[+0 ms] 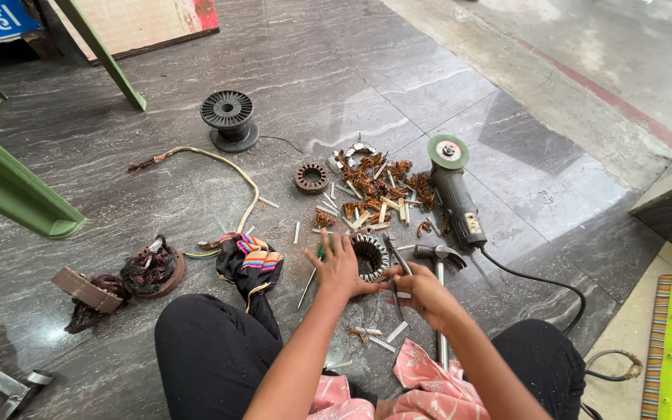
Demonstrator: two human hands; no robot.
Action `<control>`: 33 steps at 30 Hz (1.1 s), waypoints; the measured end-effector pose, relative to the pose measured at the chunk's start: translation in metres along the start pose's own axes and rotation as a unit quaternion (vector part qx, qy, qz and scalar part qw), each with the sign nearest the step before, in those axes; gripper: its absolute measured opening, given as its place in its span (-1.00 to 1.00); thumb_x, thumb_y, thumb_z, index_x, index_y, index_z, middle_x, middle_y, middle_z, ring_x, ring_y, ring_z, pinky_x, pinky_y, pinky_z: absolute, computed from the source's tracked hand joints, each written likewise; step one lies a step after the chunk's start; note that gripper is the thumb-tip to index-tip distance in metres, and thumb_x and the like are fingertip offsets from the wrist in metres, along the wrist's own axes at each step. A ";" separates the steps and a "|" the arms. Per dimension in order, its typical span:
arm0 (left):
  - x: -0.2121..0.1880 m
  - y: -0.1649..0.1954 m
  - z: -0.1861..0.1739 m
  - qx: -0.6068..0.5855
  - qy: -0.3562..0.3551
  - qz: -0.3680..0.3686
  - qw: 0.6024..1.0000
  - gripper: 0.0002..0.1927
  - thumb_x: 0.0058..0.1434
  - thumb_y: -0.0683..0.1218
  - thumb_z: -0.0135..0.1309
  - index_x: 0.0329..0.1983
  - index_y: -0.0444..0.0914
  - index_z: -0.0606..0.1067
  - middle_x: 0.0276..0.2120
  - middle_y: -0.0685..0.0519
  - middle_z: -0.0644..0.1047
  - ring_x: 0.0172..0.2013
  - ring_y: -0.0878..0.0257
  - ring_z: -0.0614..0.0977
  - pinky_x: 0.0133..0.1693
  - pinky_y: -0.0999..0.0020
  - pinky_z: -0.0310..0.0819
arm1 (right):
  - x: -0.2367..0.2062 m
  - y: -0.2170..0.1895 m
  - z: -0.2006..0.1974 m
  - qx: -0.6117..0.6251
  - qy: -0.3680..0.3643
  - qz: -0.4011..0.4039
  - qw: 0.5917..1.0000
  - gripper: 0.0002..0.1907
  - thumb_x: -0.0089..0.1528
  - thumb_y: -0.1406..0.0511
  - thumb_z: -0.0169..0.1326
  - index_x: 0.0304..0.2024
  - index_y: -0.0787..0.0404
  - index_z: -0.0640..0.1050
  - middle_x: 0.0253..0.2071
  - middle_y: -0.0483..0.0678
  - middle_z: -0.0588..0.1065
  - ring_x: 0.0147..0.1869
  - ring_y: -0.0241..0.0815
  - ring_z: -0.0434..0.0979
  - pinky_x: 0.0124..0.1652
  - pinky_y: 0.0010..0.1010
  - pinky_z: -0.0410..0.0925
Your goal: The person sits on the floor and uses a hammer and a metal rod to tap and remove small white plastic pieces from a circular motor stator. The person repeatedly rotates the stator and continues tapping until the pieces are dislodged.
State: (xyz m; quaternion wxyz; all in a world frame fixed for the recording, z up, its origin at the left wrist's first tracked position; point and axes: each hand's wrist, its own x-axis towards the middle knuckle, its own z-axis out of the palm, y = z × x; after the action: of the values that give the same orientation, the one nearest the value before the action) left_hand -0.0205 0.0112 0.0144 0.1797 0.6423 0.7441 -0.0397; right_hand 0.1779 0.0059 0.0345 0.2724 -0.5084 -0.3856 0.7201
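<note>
Left hand (336, 268), fingers spread, steadies round toothed metal stator core (369, 257) on grey stone floor (196, 194); right hand (421, 292) grips thin metal tool (397, 255) against its rim. Tool may slip, gouging fingers, since core sits unclamped

You have a single view, from the camera on your head, tilted steeply down and forward over your knees at the grey stone floor (336, 85), near enough that your left hand (339, 268) and right hand (421, 292) sit low in the centre. It reaches out past the angle grinder (456, 194) to what seems a doorway step at top right. No second view overlaps it.
</note>
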 end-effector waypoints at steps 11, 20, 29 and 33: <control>-0.005 -0.011 0.016 -0.081 0.028 0.015 0.996 0.60 -0.41 0.36 0.53 0.54 -0.26 -0.17 0.40 -0.05 0.11 0.44 -0.13 0.12 0.29 -0.61 -0.13 | 0.036 -0.034 0.019 0.045 -0.097 0.168 0.980 -0.62 0.33 0.37 -0.18 0.18 0.33 0.43 0.11 0.12 0.49 0.11 0.14 0.61 0.04 0.18 0.49; -0.014 -0.008 0.005 -0.109 0.005 0.006 0.994 0.61 -0.38 0.40 0.53 0.54 -0.24 -0.21 0.43 -0.05 0.05 0.44 -0.18 0.12 0.25 -0.62 -0.03 | 0.066 -0.056 0.013 -0.057 -0.073 0.232 0.968 -0.62 0.41 0.23 -0.20 0.16 0.27 0.48 0.03 0.05 0.50 0.10 0.12 0.56 0.01 0.13 0.45; -0.005 -0.006 0.014 -0.112 -0.022 0.007 0.993 0.65 -0.37 0.41 0.52 0.55 -0.25 -0.27 0.47 -0.11 -0.01 0.44 -0.24 0.11 0.27 -0.57 0.01 | 0.089 -0.083 -0.001 -0.254 -0.087 0.218 0.938 -0.65 0.41 0.25 -0.20 0.10 0.28 0.51 -0.10 0.11 0.62 -0.11 0.09 0.64 -0.24 -0.06 0.50; -0.003 -0.006 0.017 -0.112 -0.005 0.012 0.994 0.66 -0.38 0.40 0.52 0.56 -0.24 -0.29 0.50 -0.13 -0.04 0.42 -0.26 0.16 0.24 -0.54 0.10 | 0.103 -0.095 0.005 -0.384 -0.111 0.191 0.897 -0.65 0.38 0.29 -0.14 0.08 0.37 0.52 -0.18 0.16 0.63 -0.23 0.08 0.69 -0.31 -0.09 0.58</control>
State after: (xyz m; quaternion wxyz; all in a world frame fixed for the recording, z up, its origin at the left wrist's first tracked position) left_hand -0.0227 0.0022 -0.0020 0.2550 0.6264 0.7354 0.0429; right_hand 0.1392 0.1380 0.0610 -0.1311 -0.5541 -0.5551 0.6064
